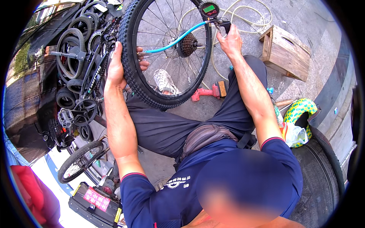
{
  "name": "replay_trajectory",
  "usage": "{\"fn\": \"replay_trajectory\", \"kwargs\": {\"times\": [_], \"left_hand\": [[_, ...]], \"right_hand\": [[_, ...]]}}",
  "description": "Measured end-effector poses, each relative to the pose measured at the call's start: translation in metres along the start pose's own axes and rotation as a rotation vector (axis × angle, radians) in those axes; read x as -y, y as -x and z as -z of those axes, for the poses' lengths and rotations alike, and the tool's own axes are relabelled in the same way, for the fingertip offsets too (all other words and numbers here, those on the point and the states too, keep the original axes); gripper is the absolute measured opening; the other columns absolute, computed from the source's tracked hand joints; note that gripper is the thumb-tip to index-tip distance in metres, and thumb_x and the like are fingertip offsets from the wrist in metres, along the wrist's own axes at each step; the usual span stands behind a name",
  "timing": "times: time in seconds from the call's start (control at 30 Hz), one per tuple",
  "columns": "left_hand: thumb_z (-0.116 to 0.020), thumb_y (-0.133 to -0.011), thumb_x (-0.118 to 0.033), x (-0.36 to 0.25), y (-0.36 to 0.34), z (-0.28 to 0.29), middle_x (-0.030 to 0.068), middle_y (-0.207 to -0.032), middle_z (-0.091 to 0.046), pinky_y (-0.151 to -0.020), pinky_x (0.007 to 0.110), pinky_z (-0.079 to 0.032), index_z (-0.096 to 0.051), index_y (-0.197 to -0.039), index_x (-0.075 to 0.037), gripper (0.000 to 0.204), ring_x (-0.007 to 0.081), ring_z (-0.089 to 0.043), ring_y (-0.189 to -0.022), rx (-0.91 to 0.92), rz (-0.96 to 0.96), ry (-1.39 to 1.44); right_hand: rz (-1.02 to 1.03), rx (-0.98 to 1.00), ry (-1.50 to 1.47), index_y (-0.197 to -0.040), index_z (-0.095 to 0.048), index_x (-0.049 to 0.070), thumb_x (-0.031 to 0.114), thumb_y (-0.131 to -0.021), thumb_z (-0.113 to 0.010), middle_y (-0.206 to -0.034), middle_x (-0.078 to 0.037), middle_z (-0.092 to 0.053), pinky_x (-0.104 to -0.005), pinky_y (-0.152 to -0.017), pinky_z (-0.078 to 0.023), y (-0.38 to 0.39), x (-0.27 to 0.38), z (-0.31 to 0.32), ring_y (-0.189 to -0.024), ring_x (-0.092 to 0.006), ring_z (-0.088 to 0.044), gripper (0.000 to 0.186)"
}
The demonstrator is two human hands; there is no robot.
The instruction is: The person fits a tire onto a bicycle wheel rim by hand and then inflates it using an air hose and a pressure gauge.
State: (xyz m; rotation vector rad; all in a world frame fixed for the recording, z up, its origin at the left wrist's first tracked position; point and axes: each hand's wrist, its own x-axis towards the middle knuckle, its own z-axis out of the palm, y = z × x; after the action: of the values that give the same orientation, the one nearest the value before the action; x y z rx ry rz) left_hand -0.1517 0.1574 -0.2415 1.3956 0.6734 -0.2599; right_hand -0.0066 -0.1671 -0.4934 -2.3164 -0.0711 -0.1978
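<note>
A bicycle wheel [131,74] with a knobby black tyre stands upright between my legs, its rear sprocket cassette [187,45] showing at the hub. My left hand [116,70] wraps round the tyre's left side, thumb outside and fingertips inside the rim. Those fingertips are at the end of a blue hose [176,40]; the valve itself I cannot make out. In my right hand [231,42], at the wheel's upper right, is the lever handle of a tyre inflator [210,9] with a round digital gauge. The blue hose runs from it across the spokes.
A pink-red cordless power tool [205,93] lies on the ground beside the wheel. Pale air hose [262,26] coils at the upper right near a wooden crate [291,53]. Tyres and bike parts [74,57] crowd the left. A black box [95,205] sits lower left.
</note>
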Motion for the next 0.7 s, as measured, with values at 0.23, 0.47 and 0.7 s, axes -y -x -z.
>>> {"fn": "replay_trajectory", "kwargs": {"times": [0.23, 0.47, 0.7], "left_hand": [[-0.039, -0.099, -0.077, 0.004, 0.011, -0.001, 0.0167, -0.095, -0.068, -0.069, 0.038, -0.063, -0.063, -0.122, 0.005, 0.088, 0.0271, -0.074, -0.074, -0.03, 0.017, -0.002], [-0.04, -0.1, -0.076, 0.007, 0.015, -0.009, 0.0139, -0.079, -0.068, -0.064, 0.037, -0.058, -0.064, -0.12, 0.004, 0.086, 0.024, -0.071, -0.067, -0.069, -0.01, -0.014], [-0.043, -0.101, -0.073, 0.002, 0.019, -0.019, 0.012, -0.078, -0.068, -0.059, 0.034, -0.058, -0.064, -0.12, 0.004, 0.083, 0.0232, -0.072, -0.064, -0.084, -0.031, -0.063]], "right_hand": [[-0.029, 0.024, -0.015, -0.125, -0.054, -0.001, 0.033, -0.08, -0.08, -0.119, -0.021, -0.064, -0.0516, -0.093, -0.053, -0.002, 0.007, -0.007, -0.113, -0.0414, -0.064, 0.061], [-0.031, 0.023, -0.019, -0.125, -0.055, 0.0, 0.034, -0.08, -0.08, -0.119, -0.02, -0.065, -0.0511, -0.096, -0.052, -0.003, 0.005, -0.012, -0.114, -0.0399, -0.064, 0.061], [-0.083, 0.1, -0.05, -0.132, -0.053, -0.003, 0.036, -0.08, -0.081, -0.125, -0.023, -0.063, -0.0498, -0.1, -0.051, -0.008, 0.002, -0.007, -0.118, -0.0407, -0.062, 0.071]]}}
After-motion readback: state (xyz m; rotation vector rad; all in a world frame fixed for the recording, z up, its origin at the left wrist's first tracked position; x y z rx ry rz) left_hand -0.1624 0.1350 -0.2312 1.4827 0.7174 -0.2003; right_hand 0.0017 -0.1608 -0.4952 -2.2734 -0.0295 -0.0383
